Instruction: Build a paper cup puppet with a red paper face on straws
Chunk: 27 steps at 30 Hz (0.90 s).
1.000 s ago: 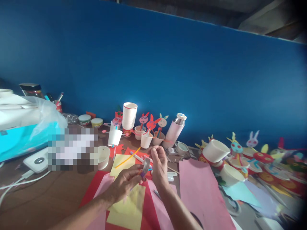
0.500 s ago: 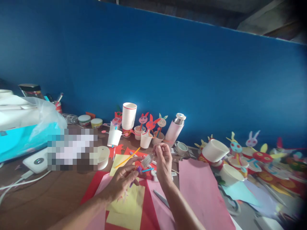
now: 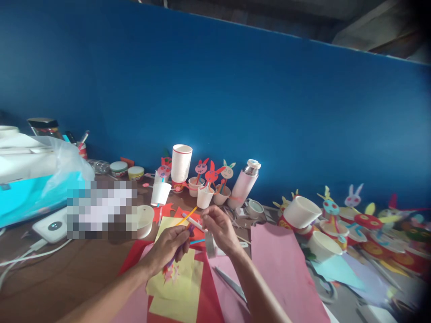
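Observation:
My left hand (image 3: 173,244) is closed around a thin purple straw (image 3: 191,229), whose lower part runs down below my fingers. A clear tape roll (image 3: 211,245) hangs by the palm of my right hand (image 3: 218,229), whose thumb and fingertips are pinched together close to the left hand. A yellow straw (image 3: 187,216) lies just beyond my left fingers, and a blue straw (image 3: 197,242) between the hands. Beneath them are yellow paper sheets (image 3: 178,305) with small coloured scraps, over red and pink paper. Scissors (image 3: 231,283) lie beside my right forearm.
Paper cups with rabbit-faced cutouts (image 3: 212,172), a cup stack (image 3: 182,163) and a pink flask (image 3: 243,184) stand along the blue wall. More cup figures (image 3: 332,220) crowd the right. A power bank (image 3: 52,226) with cable and a plastic bag (image 3: 57,157) sit left.
My right hand has moved left and slightly down, nearer the left hand. The tape roll has swung lower, under the right hand. My left hand has turned and shifted slightly left.

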{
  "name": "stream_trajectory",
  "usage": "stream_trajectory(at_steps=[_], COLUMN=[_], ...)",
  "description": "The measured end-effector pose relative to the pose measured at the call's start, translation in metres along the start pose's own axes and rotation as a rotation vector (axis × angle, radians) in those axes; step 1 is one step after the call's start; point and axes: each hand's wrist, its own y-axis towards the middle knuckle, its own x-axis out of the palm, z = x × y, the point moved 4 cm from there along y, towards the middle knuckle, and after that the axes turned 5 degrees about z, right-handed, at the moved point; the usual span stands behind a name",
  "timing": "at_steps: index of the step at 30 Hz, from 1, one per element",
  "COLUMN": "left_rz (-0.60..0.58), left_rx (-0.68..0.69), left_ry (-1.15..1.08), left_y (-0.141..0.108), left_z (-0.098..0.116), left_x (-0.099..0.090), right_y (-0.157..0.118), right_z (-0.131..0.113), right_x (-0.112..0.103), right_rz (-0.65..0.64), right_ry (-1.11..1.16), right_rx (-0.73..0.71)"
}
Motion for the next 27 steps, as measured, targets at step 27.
stream_trajectory(at_steps=[27], left_rz=[-0.071], left_rx=[-0.014], left_ry=[0.071], left_y=[-0.001], left_z=[-0.001], left_x=[0.000], right_y=[-0.005], right_z=[0.001], right_x=[0.015], right_rz=[-0.076], right_ry=[-0.395], right_rx=[-0.167])
